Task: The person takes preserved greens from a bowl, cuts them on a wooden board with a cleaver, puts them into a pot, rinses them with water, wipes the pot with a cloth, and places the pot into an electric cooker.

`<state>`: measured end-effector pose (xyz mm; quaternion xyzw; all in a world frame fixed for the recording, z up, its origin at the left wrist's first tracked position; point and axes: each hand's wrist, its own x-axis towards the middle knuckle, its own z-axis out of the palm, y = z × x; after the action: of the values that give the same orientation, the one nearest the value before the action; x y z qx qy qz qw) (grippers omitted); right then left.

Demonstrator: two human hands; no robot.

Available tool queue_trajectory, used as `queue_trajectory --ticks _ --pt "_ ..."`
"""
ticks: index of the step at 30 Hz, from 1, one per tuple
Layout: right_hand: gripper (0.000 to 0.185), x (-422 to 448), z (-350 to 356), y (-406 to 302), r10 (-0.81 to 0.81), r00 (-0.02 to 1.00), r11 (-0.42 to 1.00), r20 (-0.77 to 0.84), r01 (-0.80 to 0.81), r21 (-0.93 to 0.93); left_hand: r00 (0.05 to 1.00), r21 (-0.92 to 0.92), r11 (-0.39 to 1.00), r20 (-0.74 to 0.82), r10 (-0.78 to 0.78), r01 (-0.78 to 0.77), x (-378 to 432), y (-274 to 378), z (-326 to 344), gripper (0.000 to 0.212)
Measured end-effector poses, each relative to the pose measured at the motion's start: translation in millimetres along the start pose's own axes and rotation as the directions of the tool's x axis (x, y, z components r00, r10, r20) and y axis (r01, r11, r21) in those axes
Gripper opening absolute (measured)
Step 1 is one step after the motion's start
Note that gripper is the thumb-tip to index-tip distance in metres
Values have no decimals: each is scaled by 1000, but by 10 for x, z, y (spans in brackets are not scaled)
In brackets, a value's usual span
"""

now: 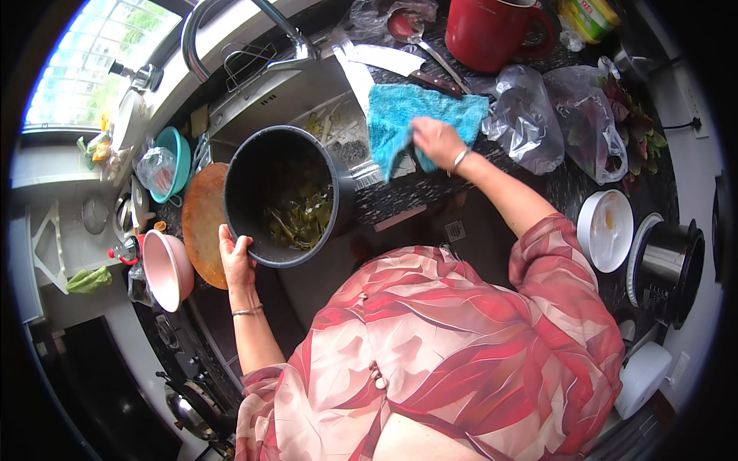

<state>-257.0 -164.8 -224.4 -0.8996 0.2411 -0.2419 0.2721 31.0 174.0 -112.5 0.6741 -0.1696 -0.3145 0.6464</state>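
My left hand (237, 253) grips the rim of a deep dark inner pot (346, 190), its thumb over the edge. The pot is tilted towards me, and wet green leaves (300, 222) lie in its bottom. On the counter at the right of the sink, my right hand (435, 141) pinches an edge of a blue-green cloth (392, 109). Part of the cloth is bunched and lifted under the fingers; the rest lies flat. Just beyond it rest a cleaver (398, 60) with a wooden handle and a metal ladle (424, 40).
Behind the pot is a steel sink (259, 104) with scraps in it, under a faucet (294, 40). A round wooden board (202, 230) and a pink bowl (167, 271) stand left. Rightward are a red pitcher (490, 34), plastic bags (527, 121), a white bowl (605, 230) and a cooker (663, 271).
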Motion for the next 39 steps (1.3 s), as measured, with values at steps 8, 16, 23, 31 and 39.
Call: queue_trajectory --ticks 8,16,23,31,39 --pt "21 957 -1157 -433 101 982 44 157 -162 986 999 45 999 -30 28 -27 18 -60 -2 19" --pt "40 1137 354 -1164 81 894 24 440 -443 896 999 9 999 16 38 -38 41 -25 2 28" --pt "52 1893 514 -1512 -577 596 64 559 -649 758 998 61 997 -14 54 -53 -5 0 25 20" --pt "30 2066 1323 -1313 -487 270 -1 831 -951 309 954 130 979 -238 182 -155 -68 -122 197 15" --pt "33 1560 1395 -827 -313 207 136 927 -956 260 939 273 953 -275 206 -129 -51 -110 196 15"
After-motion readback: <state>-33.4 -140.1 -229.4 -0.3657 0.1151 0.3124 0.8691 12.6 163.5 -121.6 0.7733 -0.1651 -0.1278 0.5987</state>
